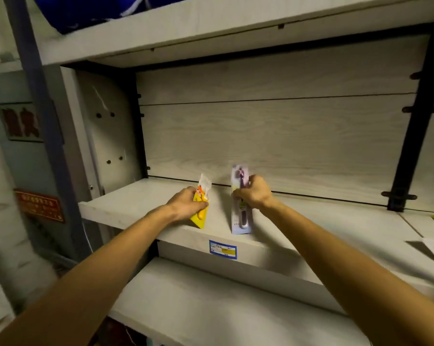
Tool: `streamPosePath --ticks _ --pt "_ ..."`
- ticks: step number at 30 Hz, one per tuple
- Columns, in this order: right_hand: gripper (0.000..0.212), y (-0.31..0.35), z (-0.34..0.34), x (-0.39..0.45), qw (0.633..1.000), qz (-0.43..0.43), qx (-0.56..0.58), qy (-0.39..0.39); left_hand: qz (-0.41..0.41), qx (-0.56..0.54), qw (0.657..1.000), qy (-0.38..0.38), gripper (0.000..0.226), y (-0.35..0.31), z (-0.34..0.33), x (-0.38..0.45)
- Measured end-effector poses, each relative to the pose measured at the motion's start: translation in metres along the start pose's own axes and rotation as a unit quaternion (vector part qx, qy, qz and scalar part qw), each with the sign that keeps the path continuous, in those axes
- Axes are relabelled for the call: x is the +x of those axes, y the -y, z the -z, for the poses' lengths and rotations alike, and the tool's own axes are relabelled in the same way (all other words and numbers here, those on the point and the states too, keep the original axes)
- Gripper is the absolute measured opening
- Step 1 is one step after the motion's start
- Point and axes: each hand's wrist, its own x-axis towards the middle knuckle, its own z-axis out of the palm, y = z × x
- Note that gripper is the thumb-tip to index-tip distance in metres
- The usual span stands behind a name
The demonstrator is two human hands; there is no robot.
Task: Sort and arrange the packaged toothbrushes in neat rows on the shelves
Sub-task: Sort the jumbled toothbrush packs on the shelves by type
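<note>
Now left hand grips yellow pack; right hand grips purple pack.

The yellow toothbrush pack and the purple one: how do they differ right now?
The yellow toothbrush pack, gripped by the left hand, is shorter and tilts. The purple toothbrush pack, gripped by the right hand, is taller, narrower and nearly upright. Both are held over the same shelf.
</note>
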Motion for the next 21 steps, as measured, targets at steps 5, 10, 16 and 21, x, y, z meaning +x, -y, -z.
streamPosePath --ticks 5,10,16,21 --pt "0.052 -0.003 -0.028 0.002 0.937 0.114 -0.329 0.013 -0.045 0.183 0.982 -0.001 0.072 0.030 -0.004 0.026" --pt "0.055 -0.005 -0.049 0.006 0.916 0.111 -0.353 0.156 -0.111 0.251 0.960 0.053 0.047 0.048 -0.008 0.052" --pt "0.062 0.021 -0.093 0.022 0.942 0.026 -0.293 0.163 -0.154 0.288 0.945 0.005 0.049 0.084 0.006 0.076" --pt "0.061 0.043 -0.131 0.039 0.948 -0.015 -0.290 0.130 -0.150 0.255 0.955 0.019 0.042 0.131 0.035 0.096"
